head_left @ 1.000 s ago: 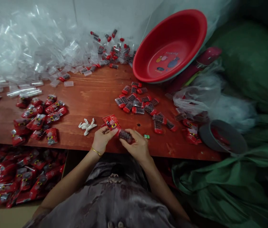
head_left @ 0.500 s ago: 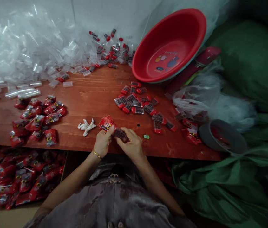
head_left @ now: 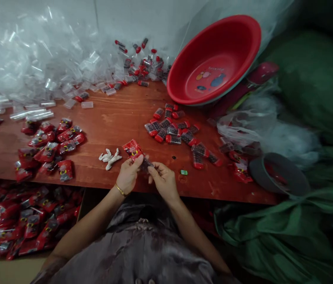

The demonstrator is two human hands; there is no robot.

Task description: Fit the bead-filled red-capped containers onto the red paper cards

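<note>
1. The scene is dim overall, with soft light from above and the upper left; the white wall [head_left: 142, 19] is the brightest area.
2. The heap of clear plastic sleeves [head_left: 21, 59] catches many small white glints.
3. The red wooden bench [head_left: 119, 118] shows a faint, even sheen with no hard shadows.
4. The right side falls into deep shade; the green sacks [head_left: 317, 79] look murky.
5. Wide-angle distortion bends the bench edge and stretches the corners.
6. Detail is soft and slightly smeared throughout, most at the edges.
</note>
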